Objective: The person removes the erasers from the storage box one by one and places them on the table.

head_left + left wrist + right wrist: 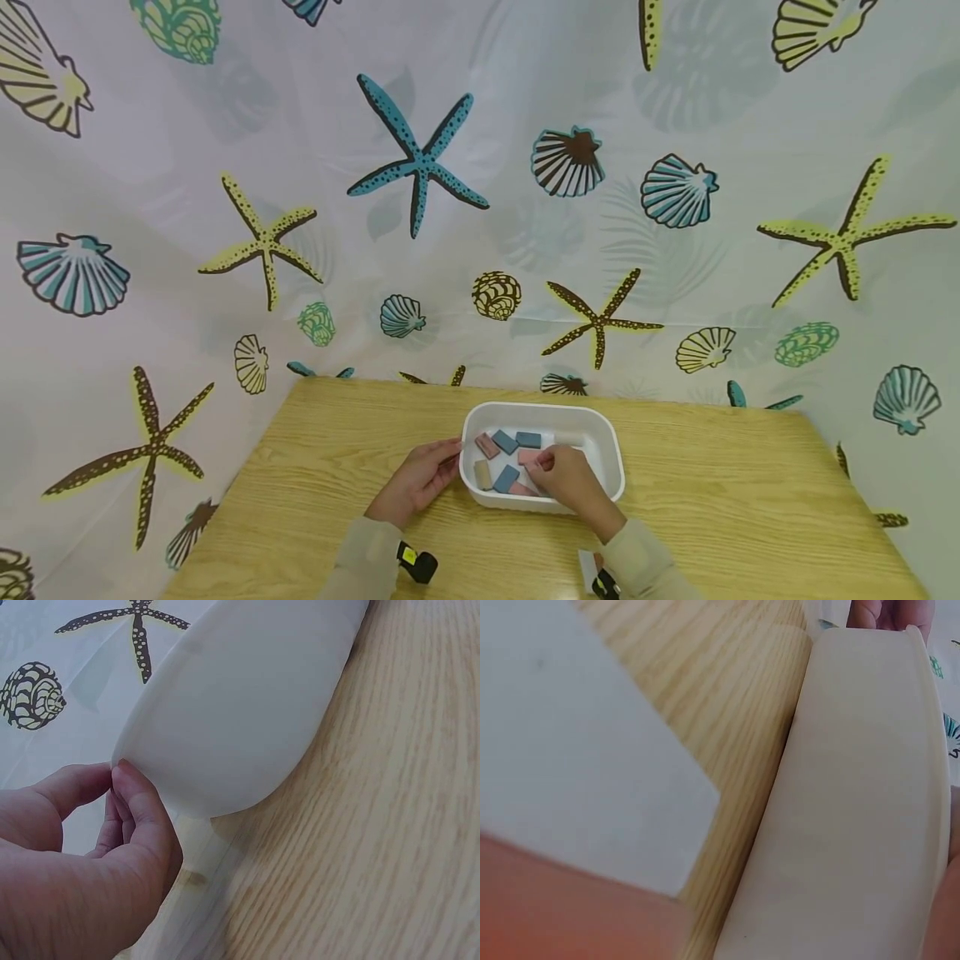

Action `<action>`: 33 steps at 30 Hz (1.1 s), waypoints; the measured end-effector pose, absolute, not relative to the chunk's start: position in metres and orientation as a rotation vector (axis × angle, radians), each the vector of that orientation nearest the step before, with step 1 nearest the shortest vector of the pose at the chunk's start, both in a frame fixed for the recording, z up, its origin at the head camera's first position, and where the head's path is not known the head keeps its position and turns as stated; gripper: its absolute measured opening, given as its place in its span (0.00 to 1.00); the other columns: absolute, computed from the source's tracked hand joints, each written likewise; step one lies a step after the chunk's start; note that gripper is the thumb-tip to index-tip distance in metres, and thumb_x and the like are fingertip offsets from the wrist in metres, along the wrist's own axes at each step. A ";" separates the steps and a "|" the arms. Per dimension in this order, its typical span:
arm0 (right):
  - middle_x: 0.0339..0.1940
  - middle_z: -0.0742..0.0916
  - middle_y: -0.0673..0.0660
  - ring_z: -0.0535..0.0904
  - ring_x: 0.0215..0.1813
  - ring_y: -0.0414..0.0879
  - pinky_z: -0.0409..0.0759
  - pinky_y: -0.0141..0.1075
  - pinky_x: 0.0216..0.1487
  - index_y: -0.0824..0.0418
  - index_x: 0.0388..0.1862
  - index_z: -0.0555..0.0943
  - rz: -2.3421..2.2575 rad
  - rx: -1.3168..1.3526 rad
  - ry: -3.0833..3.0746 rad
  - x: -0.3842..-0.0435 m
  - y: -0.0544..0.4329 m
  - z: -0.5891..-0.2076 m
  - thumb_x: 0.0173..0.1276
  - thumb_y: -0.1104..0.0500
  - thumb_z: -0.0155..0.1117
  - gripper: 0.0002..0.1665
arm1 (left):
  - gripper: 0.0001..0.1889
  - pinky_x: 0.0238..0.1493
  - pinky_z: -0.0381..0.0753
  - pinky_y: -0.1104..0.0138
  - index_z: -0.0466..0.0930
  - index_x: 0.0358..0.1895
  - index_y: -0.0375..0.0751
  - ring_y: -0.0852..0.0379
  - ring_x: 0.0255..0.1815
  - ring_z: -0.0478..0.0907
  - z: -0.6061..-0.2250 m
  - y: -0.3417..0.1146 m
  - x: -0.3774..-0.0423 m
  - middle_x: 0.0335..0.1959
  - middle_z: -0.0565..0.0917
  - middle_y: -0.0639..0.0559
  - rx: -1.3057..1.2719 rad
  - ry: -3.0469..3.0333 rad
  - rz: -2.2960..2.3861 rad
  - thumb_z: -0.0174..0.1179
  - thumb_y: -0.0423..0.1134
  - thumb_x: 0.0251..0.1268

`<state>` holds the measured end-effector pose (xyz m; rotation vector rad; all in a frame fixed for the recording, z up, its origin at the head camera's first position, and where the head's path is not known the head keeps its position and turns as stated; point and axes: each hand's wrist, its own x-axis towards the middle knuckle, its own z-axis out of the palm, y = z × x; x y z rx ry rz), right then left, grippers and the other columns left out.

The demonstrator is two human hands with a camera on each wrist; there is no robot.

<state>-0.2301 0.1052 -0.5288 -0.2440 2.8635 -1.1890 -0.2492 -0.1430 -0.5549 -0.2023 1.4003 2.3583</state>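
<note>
A white oval-cornered tub (617, 467) stands on the wooden table with several small rectangular blocks in it, eraser-like in look. My left hand (420, 477) pinches the tub's left rim between thumb and fingers; the left wrist view shows this hand (112, 847) at the rim closely. My right hand (570, 479) reaches over the near right side into the tub. Its thumb and fingertips pinch at a pink block (527, 456), partly hidden by the fingers. Around it lie blue blocks (528, 439), a beige block (482, 475) and a dark pink block (487, 446).
Beneath my right wrist lies a white and reddish piece (587, 571), large and blurred in the right wrist view. The wooden table (750, 500) extends on both sides of the tub. A cloth (480, 250) printed with shells and starfish hangs behind it.
</note>
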 end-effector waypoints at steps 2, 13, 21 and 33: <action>0.26 0.82 0.52 0.75 0.30 0.41 0.77 0.36 0.33 0.66 0.32 0.81 -1.218 -0.253 2.875 -0.232 0.106 -0.530 0.60 0.58 0.67 0.11 | 0.22 0.44 0.78 0.72 0.65 0.61 0.24 0.59 0.43 0.76 -0.555 -0.143 -0.250 0.49 0.76 0.40 -0.209 1.397 2.360 0.54 0.33 0.67; 0.27 0.82 0.49 0.77 0.30 0.39 0.78 0.31 0.33 0.62 0.34 0.82 -1.503 -0.287 2.920 -0.222 0.106 -0.520 0.58 0.56 0.70 0.11 | 0.21 0.45 0.77 0.72 0.66 0.60 0.25 0.58 0.44 0.75 -0.555 -0.142 -0.251 0.50 0.75 0.39 -0.219 1.393 2.358 0.54 0.33 0.68; 0.25 0.81 0.48 0.77 0.29 0.40 0.78 0.29 0.31 0.59 0.33 0.82 -1.601 -0.231 2.829 -0.196 0.104 -0.499 0.57 0.54 0.70 0.11 | 0.22 0.45 0.77 0.72 0.65 0.61 0.25 0.58 0.44 0.76 -0.556 -0.142 -0.251 0.49 0.75 0.40 -0.219 1.381 2.356 0.53 0.33 0.68; 0.27 0.81 0.47 0.76 0.30 0.39 0.78 0.28 0.33 0.56 0.35 0.82 -1.509 -0.016 2.790 -0.148 0.134 -0.479 0.56 0.45 0.69 0.17 | 0.22 0.47 0.77 0.71 0.66 0.61 0.26 0.58 0.43 0.75 -0.555 -0.143 -0.251 0.54 0.73 0.37 -0.234 1.385 2.340 0.54 0.34 0.67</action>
